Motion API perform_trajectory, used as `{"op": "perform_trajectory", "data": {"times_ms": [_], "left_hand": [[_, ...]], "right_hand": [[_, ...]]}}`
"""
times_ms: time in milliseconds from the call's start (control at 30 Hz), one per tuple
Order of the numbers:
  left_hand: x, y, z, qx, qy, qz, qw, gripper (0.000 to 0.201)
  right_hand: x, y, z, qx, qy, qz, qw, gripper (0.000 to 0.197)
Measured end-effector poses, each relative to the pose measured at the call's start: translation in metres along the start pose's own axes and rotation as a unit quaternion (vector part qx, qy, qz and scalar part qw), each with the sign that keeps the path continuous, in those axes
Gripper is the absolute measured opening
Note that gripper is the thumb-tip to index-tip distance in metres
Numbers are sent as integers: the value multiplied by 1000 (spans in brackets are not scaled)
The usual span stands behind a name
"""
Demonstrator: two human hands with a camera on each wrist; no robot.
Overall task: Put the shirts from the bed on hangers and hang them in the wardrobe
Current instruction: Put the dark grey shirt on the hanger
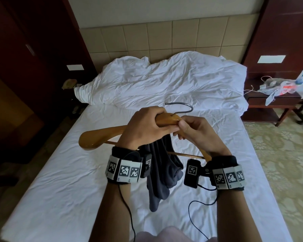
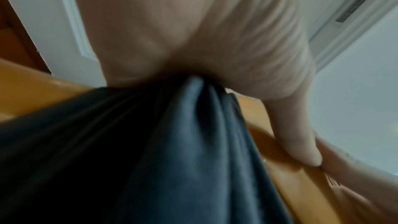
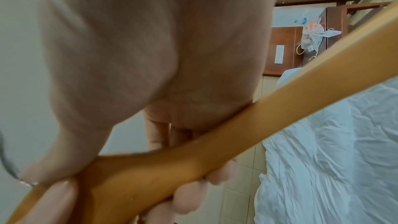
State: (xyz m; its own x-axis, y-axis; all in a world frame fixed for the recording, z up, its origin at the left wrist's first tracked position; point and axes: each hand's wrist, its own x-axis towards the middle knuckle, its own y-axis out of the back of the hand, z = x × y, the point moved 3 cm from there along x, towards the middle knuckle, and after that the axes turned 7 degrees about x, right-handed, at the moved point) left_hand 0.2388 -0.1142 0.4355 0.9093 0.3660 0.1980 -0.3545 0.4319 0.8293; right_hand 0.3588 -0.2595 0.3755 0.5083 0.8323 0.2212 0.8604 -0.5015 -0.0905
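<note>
Over the white-sheeted bed [image 1: 59,172], our left hand [image 1: 143,128] grips a bunched dark grey shirt [image 1: 161,172] against the curved wooden hanger [image 1: 94,137]; our right hand [image 1: 196,135] clasps the hanger. Draping is unfinished; the wardrobe trip remains.

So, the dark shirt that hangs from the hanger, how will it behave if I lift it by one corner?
Likely floppy: the dark shirt hangs in limp folds under the wooden hanger. Probably light, since the left hand bunches it easily. It may slide off the smooth wood once released.
</note>
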Motion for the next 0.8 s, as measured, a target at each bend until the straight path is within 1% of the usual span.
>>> {"op": "perform_trajectory", "data": {"times_ms": [133,167,233,333,367,433,533,700,800], "left_hand": [[-4,3,2,-22,-20,10,1000,29],[-4,4,2,-27,-28,14,999,29],[-4,6,-1,-35,-33,26,998,29],[-5,9,-6,-48,-30,30,998,32],[-6,9,-5,-42,-32,32,998,33],[-6,8,-1,-30,-37,35,998,35],[-5,6,4,-52,-18,48,997,40],[-1,1,-1,-9,-7,119,993,35],[0,-2,-4,15,-11,162,987,37]], "right_hand": [[2,-4,1,17,3,22,1000,74],[2,-5,0,22,4,27,999,74],[1,-5,-1,43,-11,28,999,66],[-1,-5,-3,43,-13,29,999,41],[-1,-5,-3,35,-8,27,999,37],[-1,-5,0,35,1,24,999,35],[2,-6,1,38,13,21,999,32],[6,-14,-2,6,20,26,999,30],[11,-18,-1,6,21,41,999,28]]}}
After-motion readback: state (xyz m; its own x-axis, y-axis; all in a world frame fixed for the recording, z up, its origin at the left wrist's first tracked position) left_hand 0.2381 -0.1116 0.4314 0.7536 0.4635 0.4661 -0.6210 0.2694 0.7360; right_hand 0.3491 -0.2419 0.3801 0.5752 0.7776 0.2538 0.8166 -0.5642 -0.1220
